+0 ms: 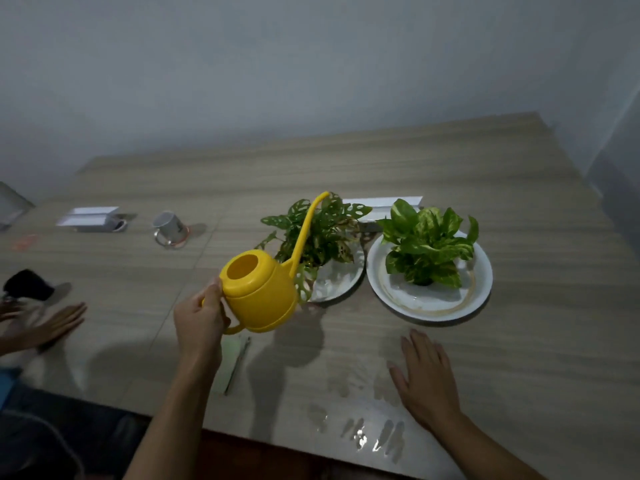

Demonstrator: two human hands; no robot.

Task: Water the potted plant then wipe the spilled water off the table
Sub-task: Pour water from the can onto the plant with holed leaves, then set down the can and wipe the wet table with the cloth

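Note:
My left hand (pixel 201 322) grips the handle of a yellow watering can (pixel 263 292), held above the table. Its long thin spout (pixel 306 230) reaches up over a potted plant with holed leaves (pixel 322 237) standing on a white plate (pixel 341 282). Beside it on the right, a second potted plant with broad variegated leaves (pixel 427 244) stands on a larger white plate (pixel 391 296). My right hand (pixel 427 379) lies flat on the table with fingers spread, in front of the larger plate. Spilled water (pixel 360 433) glistens near the table's front edge, left of that hand.
A mug (pixel 169 226) lies on its side at the back left, next to a white box (pixel 88 220). Another person's hand (pixel 52 323) rests at the left edge near a dark object (pixel 29 289). A thin stick-like item (pixel 237 365) lies under my left wrist.

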